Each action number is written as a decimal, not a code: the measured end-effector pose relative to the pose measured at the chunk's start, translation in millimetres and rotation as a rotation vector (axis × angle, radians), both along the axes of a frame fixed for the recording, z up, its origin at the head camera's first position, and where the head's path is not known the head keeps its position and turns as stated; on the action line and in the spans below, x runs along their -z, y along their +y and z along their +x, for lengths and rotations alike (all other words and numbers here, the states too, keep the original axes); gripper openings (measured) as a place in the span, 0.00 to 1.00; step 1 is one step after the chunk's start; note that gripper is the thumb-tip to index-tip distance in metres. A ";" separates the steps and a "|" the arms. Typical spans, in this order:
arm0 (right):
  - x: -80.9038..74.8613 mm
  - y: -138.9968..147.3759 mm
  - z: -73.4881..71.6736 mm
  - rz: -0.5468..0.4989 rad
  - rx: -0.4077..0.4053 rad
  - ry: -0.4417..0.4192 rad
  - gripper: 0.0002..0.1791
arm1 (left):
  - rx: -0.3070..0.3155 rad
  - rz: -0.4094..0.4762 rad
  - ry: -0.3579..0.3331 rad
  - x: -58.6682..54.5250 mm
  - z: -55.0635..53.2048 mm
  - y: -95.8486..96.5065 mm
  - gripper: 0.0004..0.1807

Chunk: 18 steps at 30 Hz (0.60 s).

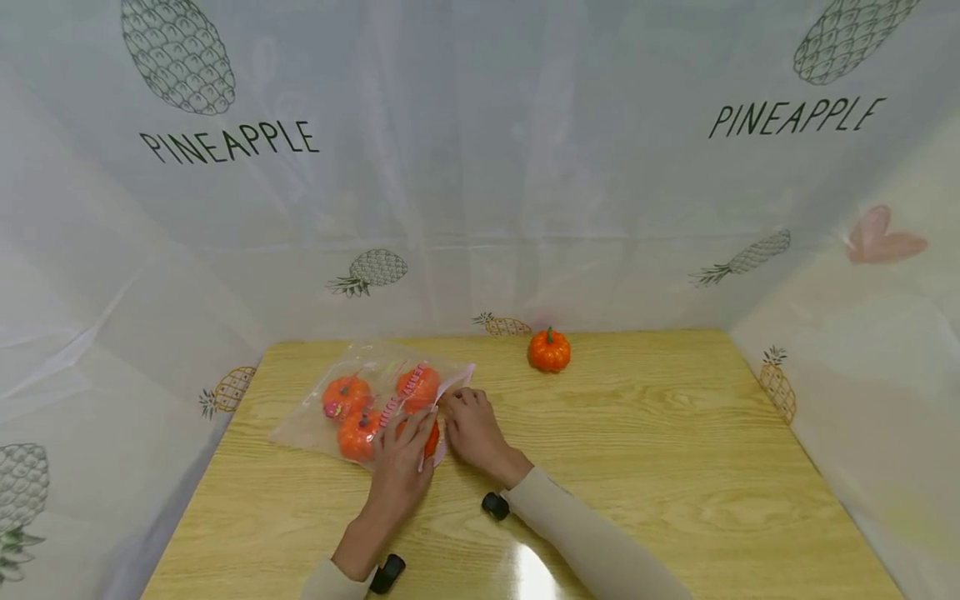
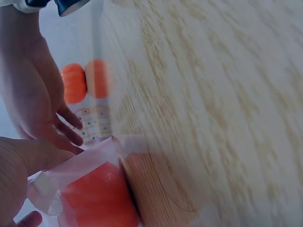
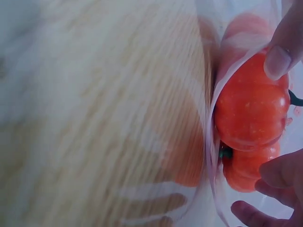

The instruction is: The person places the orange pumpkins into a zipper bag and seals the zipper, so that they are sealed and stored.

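Your left grip (image 1: pixel 405 454) lies spread over the bag (image 1: pixel 300 421) on the table (image 1: pixel 637 433), but I cannot tell whether your right grip (image 1: pixel 476 429) pinches its mouth, and slack there could let the nearest pumpkin (image 3: pixel 253 106) roll out.

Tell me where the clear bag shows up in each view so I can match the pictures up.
Head: the clear bag lies left of centre, in the lower half.
Left wrist: the bag is at lower left.
Right wrist: the bag fills much of the right side.
Shared landmark: the orange pumpkins inside it; at least one shows in every view.
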State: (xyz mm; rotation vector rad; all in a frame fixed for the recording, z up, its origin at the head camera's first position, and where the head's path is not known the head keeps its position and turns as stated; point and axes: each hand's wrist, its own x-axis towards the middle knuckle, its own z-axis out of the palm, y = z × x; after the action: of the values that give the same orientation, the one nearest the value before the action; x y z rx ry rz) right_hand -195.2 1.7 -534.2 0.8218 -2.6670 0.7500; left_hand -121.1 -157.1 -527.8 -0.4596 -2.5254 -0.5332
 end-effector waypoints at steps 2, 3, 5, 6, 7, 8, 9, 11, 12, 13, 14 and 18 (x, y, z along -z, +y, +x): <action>-0.6 4.2 1.6 -0.016 0.010 -0.007 0.19 | 0.000 0.002 -0.009 0.4 0.4 0.9 0.44; -1.0 7.2 2.5 -0.037 0.014 -0.019 0.19 | 0.000 0.000 -0.010 0.6 0.5 1.2 0.44; -2.3 15.0 3.8 -0.081 0.022 -0.046 0.19 | 0.003 -0.001 -0.005 1.8 0.3 1.1 0.44; -3.6 19.8 4.1 -0.105 0.028 -0.065 0.19 | 0.005 0.000 0.001 2.7 -0.2 0.9 0.44; -5.5 24.9 4.3 -0.131 0.032 -0.081 0.19 | 0.008 0.000 0.010 3.4 -0.5 0.6 0.44; -7.2 30.1 3.9 -0.158 0.038 -0.099 0.19 | 0.010 -0.001 0.017 4.1 -0.9 0.3 0.45; -8.5 35.5 3.1 -0.183 0.047 -0.115 0.19 | 0.012 0.002 0.020 5.1 -1.3 -0.2 0.45; -12.3 46.4 1.7 -0.223 0.081 -0.135 0.19 | 0.018 0.013 0.020 6.0 -1.7 -0.9 0.45; -13.9 52.0 0.6 -0.239 0.103 -0.138 0.19 | 0.019 0.016 0.020 6.4 -1.8 -1.3 0.45; -14.9 57.4 -1.1 -0.250 0.126 -0.131 0.19 | 0.022 0.020 0.019 6.4 -1.7 -1.5 0.45; -16.3 63.1 -2.8 -0.263 0.149 -0.126 0.19 | 0.023 0.023 0.018 6.4 -1.9 -1.7 0.45; -18.9 86.8 -10.9 -0.286 0.229 -0.075 0.21 | 0.024 0.027 0.008 5.4 -2.1 -1.7 0.44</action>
State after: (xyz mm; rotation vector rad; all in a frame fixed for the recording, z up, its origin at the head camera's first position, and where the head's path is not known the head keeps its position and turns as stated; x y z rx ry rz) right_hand -206.1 88.5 -515.4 0.4166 -2.5723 1.0852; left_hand -123.2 -158.7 -533.2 -0.4819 -2.5044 -0.5725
